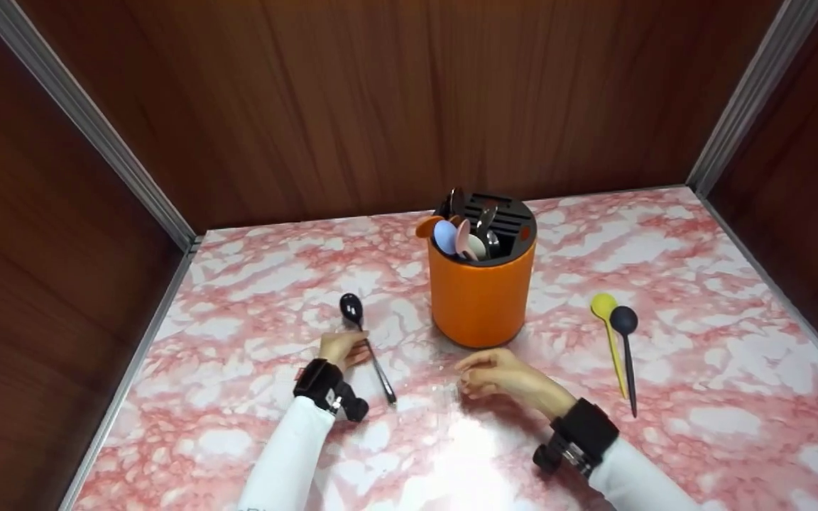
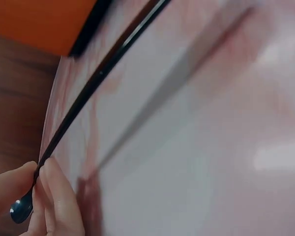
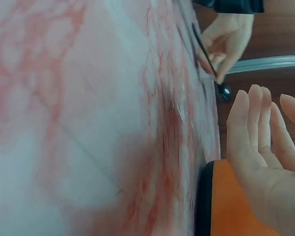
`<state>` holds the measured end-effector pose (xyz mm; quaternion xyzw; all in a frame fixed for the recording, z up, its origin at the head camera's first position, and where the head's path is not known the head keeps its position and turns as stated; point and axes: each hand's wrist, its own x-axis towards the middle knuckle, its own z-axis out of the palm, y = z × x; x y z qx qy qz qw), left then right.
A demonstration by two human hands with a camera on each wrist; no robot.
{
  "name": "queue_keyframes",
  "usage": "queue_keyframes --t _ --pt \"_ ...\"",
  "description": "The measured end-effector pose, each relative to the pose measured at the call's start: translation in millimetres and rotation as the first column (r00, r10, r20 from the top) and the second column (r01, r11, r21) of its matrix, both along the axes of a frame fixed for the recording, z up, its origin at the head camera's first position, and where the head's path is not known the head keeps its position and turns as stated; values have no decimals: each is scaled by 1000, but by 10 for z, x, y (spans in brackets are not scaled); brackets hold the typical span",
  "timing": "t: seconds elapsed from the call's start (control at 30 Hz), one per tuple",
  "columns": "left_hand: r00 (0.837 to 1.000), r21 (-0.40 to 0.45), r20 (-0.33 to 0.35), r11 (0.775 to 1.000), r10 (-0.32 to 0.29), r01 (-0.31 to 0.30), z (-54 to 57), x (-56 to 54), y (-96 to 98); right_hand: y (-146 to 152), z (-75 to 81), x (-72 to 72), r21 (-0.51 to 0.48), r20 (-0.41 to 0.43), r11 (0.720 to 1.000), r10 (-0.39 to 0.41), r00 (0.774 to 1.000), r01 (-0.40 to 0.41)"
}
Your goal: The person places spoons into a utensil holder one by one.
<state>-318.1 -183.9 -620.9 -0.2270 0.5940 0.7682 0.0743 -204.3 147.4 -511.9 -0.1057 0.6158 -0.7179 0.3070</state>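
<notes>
Between thumb and fingers my left hand (image 1: 344, 348) pinches a black spoon (image 1: 378, 369) by its handle, close to the bowl. The left wrist view shows the spoon (image 2: 93, 81) tilted, its long handle casting a shadow on the tabletop. My right hand (image 1: 501, 376) hovers in front of the orange utensil holder (image 1: 480, 301) with nothing in it. Its fingers look relaxed and slightly bent in the right wrist view. Blue, pink, orange and dark spoon heads stick up from the holder's black slotted top.
To the right lie a yellow spoon (image 1: 611, 333) and a dark spoon (image 1: 627, 355), side by side on the red-and-white marbled table (image 1: 238, 333). Brown wood-grain panels (image 1: 352, 106) with metal edge strips close in the back and both sides.
</notes>
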Motion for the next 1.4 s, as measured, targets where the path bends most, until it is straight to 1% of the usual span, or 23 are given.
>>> queue_keyframes --t 0.03,0.07,0.1,0.13,0.17,0.2,0.23,0.3,0.33,0.37,0.53,0.6,0.77,0.83,0.97,1.03,1.13,1.23,1.4 --pt "1000 -15 15 1000 16 -16 180 100 119 -26 -3 -16 15 -8 1000 -2 1000 2" --pt "1000 -11 7 1000 22 -22 339 196 214 -52 -7 -32 35 -16 999 -8 1000 9" --pt "1000 -11 3 1000 21 -21 575 337 322 -75 -9 -45 56 -29 998 -10 1000 12" --pt "1000 -8 -5 1000 19 -19 718 422 403 -96 -16 -58 73 -38 997 -13 999 16" --pt "999 -32 13 999 33 -33 907 524 502 -115 -22 -71 78 -40 997 -11 999 14" --pt "999 -56 28 997 46 -45 1048 597 585 -134 -27 -80 82 -39 997 -11 999 14" --pt "999 -52 21 998 35 -34 1092 631 621 -154 -35 -86 82 -40 997 -9 999 12" --pt "1000 -41 21 999 20 -19 1119 666 678 -193 -58 -94 89 -42 996 -4 999 8" --pt "999 -42 27 999 23 -22 1079 653 703 -215 -71 -98 86 -40 996 -2 999 5" --pt "999 -38 27 999 18 -17 1080 667 728 -236 -84 -99 81 -37 997 3 999 0" --pt "999 -19 15 999 -42 42 1103 740 862 -330 -127 -89 89 -33 996 10 999 -7" --pt "998 -20 0 998 -67 67 1112 767 913 -356 -135 -81 85 -24 996 16 1000 -14" --pt "994 -19 -42 995 -100 100 1121 824 1023 -403 -161 -61 62 1 998 22 1000 -22" --pt "992 -16 -46 993 -115 114 1125 841 1061 -409 -171 -52 52 8 998 21 1000 -22" --pt "988 -9 -38 988 -153 152 1134 866 1131 -399 -185 -37 41 9 999 12 1000 -12" --pt "986 -4 -26 986 -165 165 1140 875 1163 -383 -191 -31 35 3 999 7 1000 -7" --pt "982 -9 -26 983 -186 186 1155 898 1200 -350 -193 -20 23 -10 1000 6 1000 -6" --pt "979 -9 -27 980 -200 200 1158 921 1225 -307 -185 -8 17 -18 1000 23 1000 -23" --pt "975 10 -31 976 -219 219 1175 956 1251 -238 -135 15 38 -27 997 65 997 -64"
